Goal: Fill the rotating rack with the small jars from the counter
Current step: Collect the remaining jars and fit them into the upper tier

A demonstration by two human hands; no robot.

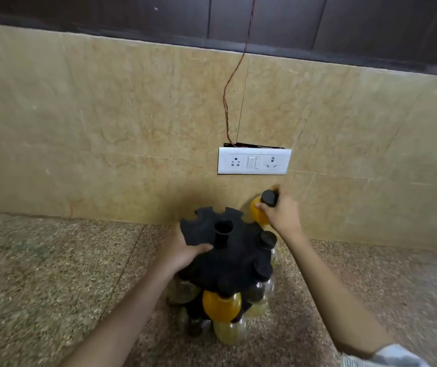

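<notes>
A black rotating rack [228, 250] stands on the speckled counter, seen from above, with notched slots around its top tier. My left hand [185, 251] grips the left edge of that top tier. My right hand [282, 211] holds a small jar [258, 211] with yellow-orange contents and a black lid, tilted, behind the rack near the wall. Several jars hang in the rack: one with a black lid [268, 239] at the top right, an orange-filled one [221, 305] at the front, and paler ones below.
A beige stone wall rises right behind the rack, with a white socket-and-switch plate [254, 161] and a thin red wire [232, 83] running up from it. The granite counter [53, 274] spreads to the left and right. Dark cabinets are overhead.
</notes>
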